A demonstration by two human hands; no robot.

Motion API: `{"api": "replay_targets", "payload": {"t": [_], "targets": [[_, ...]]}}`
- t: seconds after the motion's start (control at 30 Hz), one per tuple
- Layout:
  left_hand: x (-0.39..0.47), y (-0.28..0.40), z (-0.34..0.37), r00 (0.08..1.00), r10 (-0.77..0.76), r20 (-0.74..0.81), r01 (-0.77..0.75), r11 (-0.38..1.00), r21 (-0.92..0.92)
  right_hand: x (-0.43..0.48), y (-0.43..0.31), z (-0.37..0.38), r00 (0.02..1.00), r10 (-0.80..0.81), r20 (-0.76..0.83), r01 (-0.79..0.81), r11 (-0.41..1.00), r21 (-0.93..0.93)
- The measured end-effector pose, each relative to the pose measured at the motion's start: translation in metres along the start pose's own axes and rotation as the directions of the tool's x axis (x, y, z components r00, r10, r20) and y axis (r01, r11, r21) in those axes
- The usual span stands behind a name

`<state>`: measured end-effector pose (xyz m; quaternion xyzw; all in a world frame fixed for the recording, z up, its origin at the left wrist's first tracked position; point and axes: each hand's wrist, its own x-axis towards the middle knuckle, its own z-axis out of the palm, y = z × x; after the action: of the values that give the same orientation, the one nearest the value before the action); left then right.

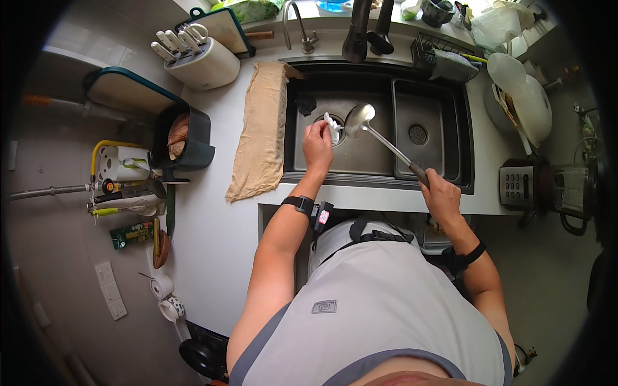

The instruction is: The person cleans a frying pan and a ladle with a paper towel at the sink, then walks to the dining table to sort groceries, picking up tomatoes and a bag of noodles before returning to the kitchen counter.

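Observation:
My right hand [442,195] grips the dark handle of a long metal ladle [357,118]. Its bowl hangs over the larger basin of the black sink [372,161], and its shaft crosses the divider. Pinched in the fingers of my left hand [318,144] is a crumpled white tissue [332,126], just left of the ladle's bowl and above the drain. A small dark crumpled thing [305,104] lies in that basin's upper left corner.
A beige cloth [258,130] drapes along the sink's left rim. A knife block [205,62] and a dark bin [193,140] stand left of it. The dark faucet [357,34] rises behind the basins. A wire caddy [420,50] with a grey cloth and a blender [569,188] are on the right.

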<state>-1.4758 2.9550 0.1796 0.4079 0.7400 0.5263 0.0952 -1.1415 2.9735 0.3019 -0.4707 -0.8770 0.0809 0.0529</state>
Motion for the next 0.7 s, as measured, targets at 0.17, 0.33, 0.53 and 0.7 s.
{"api": "replay_targets", "payload": {"t": [0.17, 0.33, 0.53, 0.7], "targets": [[0.018, 0.026, 0.002, 0.833, 0.419, 0.361, -0.416, 0.905, -0.091, -0.003, 0.005, 0.008, 0.984, -0.174, -0.041, 0.171, 0.983, -0.067], [0.047, -0.028, -0.016, 0.766, 0.034, 0.642, -0.246, 0.938, 0.244, -0.011, 0.016, 0.002, 0.984, -0.163, -0.066, 0.157, 0.984, -0.079], [0.032, -0.014, 0.002, 0.903, 0.330, 0.275, -0.324, 0.943, -0.070, -0.018, 0.018, 0.000, 0.986, -0.155, -0.059, 0.154, 0.988, -0.026], [-0.007, -0.026, 0.003, 0.810, 0.166, 0.563, -0.262, 0.960, 0.095, -0.025, 0.020, 0.002, 0.988, -0.152, -0.034, 0.150, 0.987, -0.050]]}}
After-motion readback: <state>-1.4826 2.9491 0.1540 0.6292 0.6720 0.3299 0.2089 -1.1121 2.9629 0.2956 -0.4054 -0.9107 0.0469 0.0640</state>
